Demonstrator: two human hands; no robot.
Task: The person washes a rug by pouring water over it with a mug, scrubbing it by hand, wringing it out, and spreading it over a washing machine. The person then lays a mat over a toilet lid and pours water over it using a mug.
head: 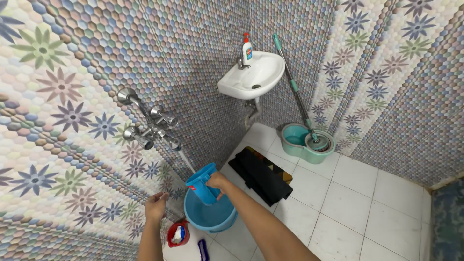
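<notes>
Blue plastic mug (201,183) with a handle is held tilted under the water stream from the chrome wall tap (153,128), directly above the round blue plastic bucket (210,216) on the white tiled floor (357,203); the right hand (218,181) has its grip closed around the mug's side; the left hand (155,206) hangs beside the patterned tile wall (72,145), fingers loosely curled, holding nothing; a small red container (178,234) stands just beside the bucket.
</notes>
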